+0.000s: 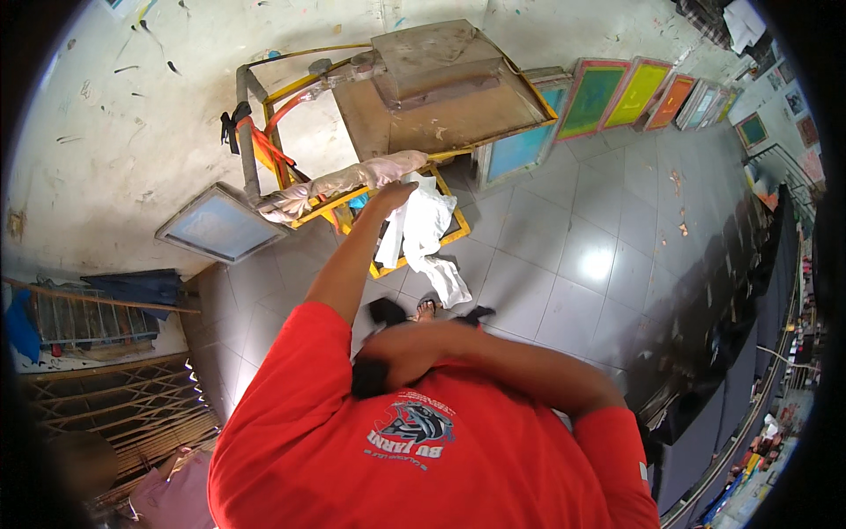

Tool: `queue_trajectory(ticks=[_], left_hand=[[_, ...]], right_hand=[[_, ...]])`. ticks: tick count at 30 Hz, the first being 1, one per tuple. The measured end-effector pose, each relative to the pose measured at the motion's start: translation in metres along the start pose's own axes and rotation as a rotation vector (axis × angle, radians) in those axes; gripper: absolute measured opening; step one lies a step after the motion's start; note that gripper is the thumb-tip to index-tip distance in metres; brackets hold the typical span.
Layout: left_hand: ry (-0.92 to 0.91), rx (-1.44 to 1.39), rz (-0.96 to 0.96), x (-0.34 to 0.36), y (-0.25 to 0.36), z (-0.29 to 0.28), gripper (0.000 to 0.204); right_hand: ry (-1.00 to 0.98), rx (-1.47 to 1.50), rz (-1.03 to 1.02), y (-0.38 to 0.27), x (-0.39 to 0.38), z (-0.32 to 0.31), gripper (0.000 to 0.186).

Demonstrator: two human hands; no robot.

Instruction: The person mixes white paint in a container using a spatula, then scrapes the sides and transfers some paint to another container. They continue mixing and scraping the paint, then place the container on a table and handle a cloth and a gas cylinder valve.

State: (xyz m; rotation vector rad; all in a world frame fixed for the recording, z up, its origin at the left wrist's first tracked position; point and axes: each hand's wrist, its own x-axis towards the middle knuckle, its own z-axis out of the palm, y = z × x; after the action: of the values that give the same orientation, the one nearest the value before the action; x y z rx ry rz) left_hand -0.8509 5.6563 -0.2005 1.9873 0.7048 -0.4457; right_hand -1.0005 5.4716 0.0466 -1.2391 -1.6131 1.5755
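Observation:
My left arm reaches forward to the cart, and my left hand [396, 193] is closed on the upper edge of a white cloth [424, 222]. The cloth hangs in loose folds toward the floor, its lower end near my sandalled foot [426, 308]. A fabric-wrapped rail [370, 173] of a yellow metal cart [349, 196] runs right beside that hand. My right arm is bent across my chest, with the right hand [397, 351] smeared by motion. A dark patch [370, 377] shows at that hand; what it is I cannot make out.
A worn brown board [441, 84] tops the cart. Several coloured screen frames [595, 99] lean along the far wall, and another frame [220, 225] leans at the left. Grey floor tiles [564, 229] extend rightward to a long dark table [731, 423]. Bamboo slats [106, 397] stand at lower left.

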Motion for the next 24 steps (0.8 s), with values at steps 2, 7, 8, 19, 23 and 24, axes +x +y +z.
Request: queue_trajectory(ticks=[2, 7, 8, 19, 23, 24], left_hand=[[-0.007, -0.046, 0.012, 0.008, -0.006, 0.003, 0.073], [-0.057, 0.06, 0.039, -0.013, 0.015, 0.003, 0.076], [-0.096, 0.076, -0.002, -0.02, 0.023, 0.001, 0.074], [0.028, -0.082, 0.087, -0.03, 0.02, 0.024, 0.065], [0.074, -0.101, 0.126, -0.031, 0.017, 0.025, 0.071], [0.101, -0.041, 0.116, -0.035, 0.024, 0.025, 0.07]], right_hand=[[-0.078, 0.092, -0.118, -0.017, 0.031, 0.018, 0.051], [-0.153, 0.373, -0.048, -0.011, 0.002, 0.002, 0.049], [-0.14, 0.287, -0.055, -0.012, -0.01, -0.006, 0.049], [1.032, -0.834, 0.102, -0.039, 0.0, -0.264, 0.035], [0.969, -1.149, 0.362, -0.03, 0.051, -0.348, 0.048], [0.902, -1.14, 0.461, -0.025, 0.059, -0.358, 0.05]])
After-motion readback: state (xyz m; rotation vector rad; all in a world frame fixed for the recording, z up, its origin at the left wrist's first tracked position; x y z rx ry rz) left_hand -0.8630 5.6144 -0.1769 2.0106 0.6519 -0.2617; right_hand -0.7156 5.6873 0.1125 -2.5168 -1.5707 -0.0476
